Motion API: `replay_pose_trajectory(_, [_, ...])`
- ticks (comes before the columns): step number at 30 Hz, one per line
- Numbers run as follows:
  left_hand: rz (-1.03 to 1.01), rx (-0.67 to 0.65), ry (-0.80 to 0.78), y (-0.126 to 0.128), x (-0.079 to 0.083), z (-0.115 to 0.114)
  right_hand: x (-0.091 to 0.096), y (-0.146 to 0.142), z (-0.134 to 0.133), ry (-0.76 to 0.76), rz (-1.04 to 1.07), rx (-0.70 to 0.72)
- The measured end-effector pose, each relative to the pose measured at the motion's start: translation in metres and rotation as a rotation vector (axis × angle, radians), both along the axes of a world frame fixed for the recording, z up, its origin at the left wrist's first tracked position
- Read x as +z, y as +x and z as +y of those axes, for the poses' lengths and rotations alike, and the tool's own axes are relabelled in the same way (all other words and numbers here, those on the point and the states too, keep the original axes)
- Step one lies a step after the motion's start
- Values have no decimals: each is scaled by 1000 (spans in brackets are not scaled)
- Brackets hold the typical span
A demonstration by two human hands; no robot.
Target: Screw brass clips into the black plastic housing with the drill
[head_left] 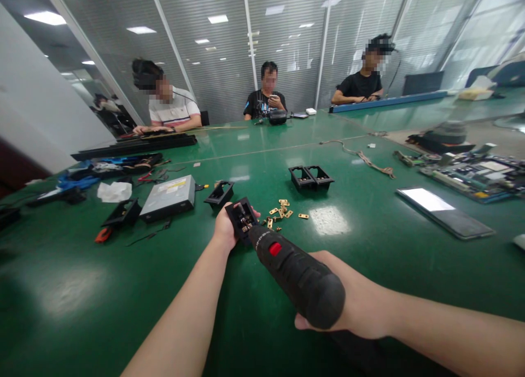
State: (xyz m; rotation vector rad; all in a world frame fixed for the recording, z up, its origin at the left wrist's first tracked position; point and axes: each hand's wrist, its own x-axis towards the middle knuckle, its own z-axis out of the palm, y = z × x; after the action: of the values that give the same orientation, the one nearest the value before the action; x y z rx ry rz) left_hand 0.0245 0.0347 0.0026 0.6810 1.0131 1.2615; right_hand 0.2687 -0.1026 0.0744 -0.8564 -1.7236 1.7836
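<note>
My left hand (226,227) grips a black plastic socket housing (241,215) with metal parts inside, tilted above the table. In my right hand (348,295) is a black cordless screwdriver (299,273) with a red switch on top. Its nose points into the housing; whether the bit touches a screw I cannot tell. Just beyond the housing lies a loose group of small brass plates (283,210). Another black housing (220,193) rests to the left, and a joined pair of housings (310,178) stands farther back to the right.
On the left are a silver disc drive (169,196), a black housing (122,213) and an orange-red item (103,235). A phone (445,213) and circuit boards (479,172) lie on the right. Three people sit across the green table (164,311).
</note>
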Motion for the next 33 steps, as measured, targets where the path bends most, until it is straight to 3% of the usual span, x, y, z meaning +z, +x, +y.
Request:
replay_pose_trajectory(14, [20,9,-6,2,3,-1,-2,1,-1,55,-50,-27])
replay_pose_trajectory(33, [-17,25,-23,3,4,-1,-1,1,0,7,-23,-24])
